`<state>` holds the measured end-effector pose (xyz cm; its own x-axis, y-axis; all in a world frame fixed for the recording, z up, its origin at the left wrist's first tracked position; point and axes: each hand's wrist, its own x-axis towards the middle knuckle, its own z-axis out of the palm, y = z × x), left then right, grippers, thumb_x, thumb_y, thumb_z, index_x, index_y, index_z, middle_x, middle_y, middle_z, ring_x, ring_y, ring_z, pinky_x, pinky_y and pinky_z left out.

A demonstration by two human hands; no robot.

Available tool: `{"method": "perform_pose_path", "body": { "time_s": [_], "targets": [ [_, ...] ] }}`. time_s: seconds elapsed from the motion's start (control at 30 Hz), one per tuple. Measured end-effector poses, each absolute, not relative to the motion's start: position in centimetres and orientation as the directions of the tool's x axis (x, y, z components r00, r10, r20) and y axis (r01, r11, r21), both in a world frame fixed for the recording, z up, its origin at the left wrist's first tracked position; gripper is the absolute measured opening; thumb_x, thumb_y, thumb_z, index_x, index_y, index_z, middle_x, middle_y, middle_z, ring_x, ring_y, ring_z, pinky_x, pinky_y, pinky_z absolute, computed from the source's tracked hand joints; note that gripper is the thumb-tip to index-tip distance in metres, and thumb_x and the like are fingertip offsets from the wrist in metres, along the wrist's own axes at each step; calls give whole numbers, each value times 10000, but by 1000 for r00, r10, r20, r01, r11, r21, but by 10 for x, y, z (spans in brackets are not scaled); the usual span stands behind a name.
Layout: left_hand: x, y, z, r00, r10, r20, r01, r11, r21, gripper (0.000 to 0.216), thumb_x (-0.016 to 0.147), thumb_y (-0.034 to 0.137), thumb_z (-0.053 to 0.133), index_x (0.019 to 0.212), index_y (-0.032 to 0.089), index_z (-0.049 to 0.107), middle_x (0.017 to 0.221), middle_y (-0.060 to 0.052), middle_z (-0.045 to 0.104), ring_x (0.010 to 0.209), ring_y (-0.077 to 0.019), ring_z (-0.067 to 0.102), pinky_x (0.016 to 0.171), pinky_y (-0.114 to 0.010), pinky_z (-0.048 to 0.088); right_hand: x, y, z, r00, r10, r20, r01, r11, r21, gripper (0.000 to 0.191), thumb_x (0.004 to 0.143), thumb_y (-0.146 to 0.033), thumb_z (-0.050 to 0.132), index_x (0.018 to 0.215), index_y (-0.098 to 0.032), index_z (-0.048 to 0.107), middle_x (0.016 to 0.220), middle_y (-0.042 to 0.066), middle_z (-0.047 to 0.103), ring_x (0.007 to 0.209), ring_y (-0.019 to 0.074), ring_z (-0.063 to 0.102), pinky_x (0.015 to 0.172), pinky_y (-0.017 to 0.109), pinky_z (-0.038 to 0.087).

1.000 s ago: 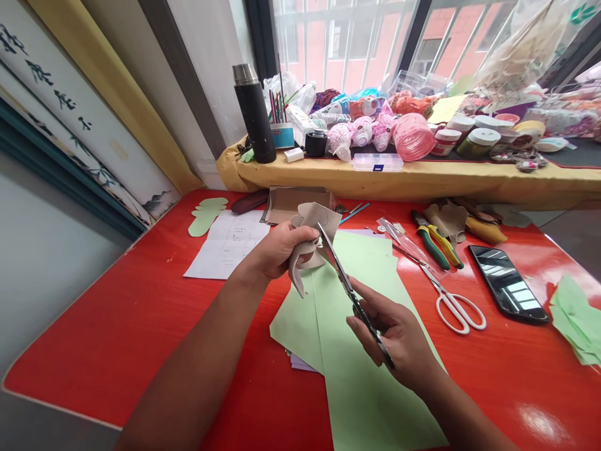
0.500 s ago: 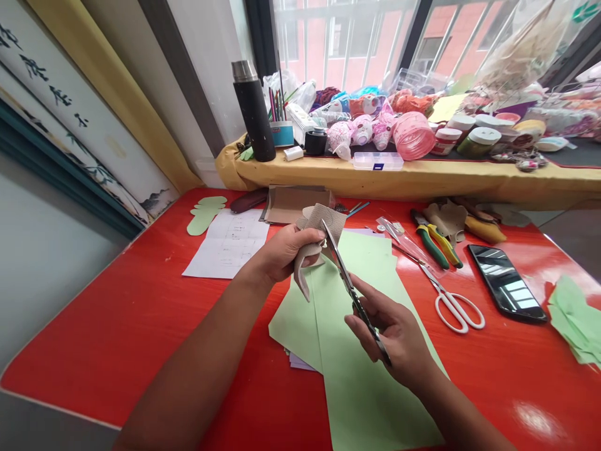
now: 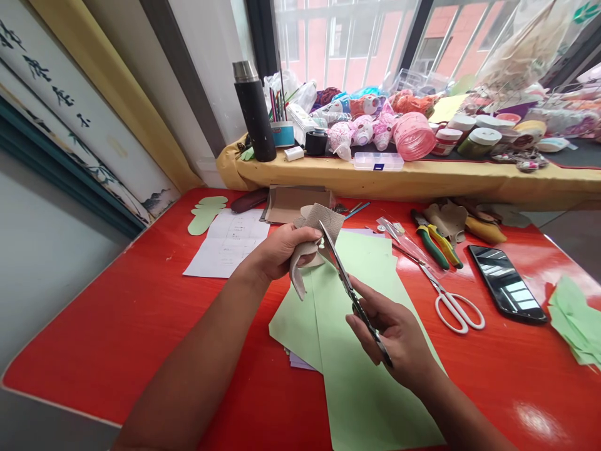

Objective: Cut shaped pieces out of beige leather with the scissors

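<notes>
My left hand (image 3: 287, 248) pinches a beige, leather-like piece (image 3: 331, 219) that is partly cut, with a strip of it curling down below the fingers. My right hand (image 3: 392, 332) grips a pair of dark-handled scissors (image 3: 348, 285), fingers through the handles. The blade tips rest against the beige piece, just right of my left thumb; how far they are apart is hard to see. Underneath both hands lie large light-green paper sheets (image 3: 370, 382) on the red table (image 3: 154, 313).
White-handled scissors (image 3: 455, 311), pliers (image 3: 436, 241) and a phone (image 3: 507, 282) lie to the right, with green scraps (image 3: 577, 319) beyond. A written paper (image 3: 230, 244) and green cut-outs (image 3: 206, 216) lie to the left. A black flask (image 3: 256, 113) stands on the crowded sill.
My left hand and the beige piece have shifted slightly left, and the hanging strip has swung a little. The scissors and my right hand stay nearly where they were.
</notes>
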<state>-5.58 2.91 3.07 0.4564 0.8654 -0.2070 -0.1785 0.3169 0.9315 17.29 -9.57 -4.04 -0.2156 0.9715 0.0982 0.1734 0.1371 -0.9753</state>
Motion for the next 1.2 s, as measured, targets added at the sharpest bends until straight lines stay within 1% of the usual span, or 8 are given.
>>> {"method": "perform_pose_path", "body": {
  "time_s": [0.1,0.2,0.3,0.4,0.57,0.83,1.0,1.2],
  "targets": [
    [-58,30,32,446,877,-180,-192,290,937,323,818,340,813,658,182,581,530,35,465,442,-79,398,456,-240,328,174,-95,-40,-215,973,85,174,123,-977,589,1042,-395,706,1592,-192,642,647,-75,395,488,123,345,436,253,323],
    [-60,31,32,459,874,-162,-199,279,939,357,846,368,827,658,167,599,535,33,464,460,-75,402,466,-231,336,175,-95,-38,-217,973,79,173,118,-978,591,1034,-387,720,1583,-180,649,654,-71,405,510,128,352,455,259,329],
    [-63,32,30,457,875,-158,-214,281,936,363,844,335,837,651,170,579,547,38,460,470,-68,391,458,-219,323,176,-94,-36,-229,971,72,168,112,-979,595,1029,-373,728,1584,-175,646,654,-70,408,524,132,361,474,265,335],
    [-64,34,28,433,885,-169,-222,286,932,305,822,303,845,689,168,605,582,35,488,481,-72,409,454,-218,333,176,-94,-32,-244,969,50,156,90,-984,603,1021,-360,736,1589,-181,641,667,-67,411,540,134,368,492,268,342],
    [-67,36,27,398,897,-193,-203,292,935,206,789,265,853,788,153,681,667,5,586,539,-93,509,503,-228,419,177,-94,-23,-256,967,13,149,53,-987,636,997,-368,761,1593,-180,639,702,-50,455,579,145,398,534,287,362],
    [-70,35,31,353,913,-207,-182,284,942,282,723,250,907,919,145,734,846,-50,751,727,-147,686,652,-253,548,179,-93,-23,-293,956,7,175,61,-983,656,993,-376,767,1607,-192,627,699,-52,454,603,157,408,576,304,382],
    [-71,34,32,357,912,-201,-177,278,944,293,711,230,912,926,147,732,865,-47,761,752,-150,701,671,-257,556,178,-93,-23,-292,956,14,182,70,-981,649,995,-373,766,1606,-199,630,703,-51,448,609,155,400,571,300,374],
    [-76,37,30,388,900,-200,-137,271,953,248,739,238,896,889,142,724,795,-29,712,673,-124,648,606,-240,517,179,-94,-24,-294,956,9,188,67,-980,649,996,-360,771,1608,-202,627,700,-56,437,596,146,389,551,288,366]
  ]
}}
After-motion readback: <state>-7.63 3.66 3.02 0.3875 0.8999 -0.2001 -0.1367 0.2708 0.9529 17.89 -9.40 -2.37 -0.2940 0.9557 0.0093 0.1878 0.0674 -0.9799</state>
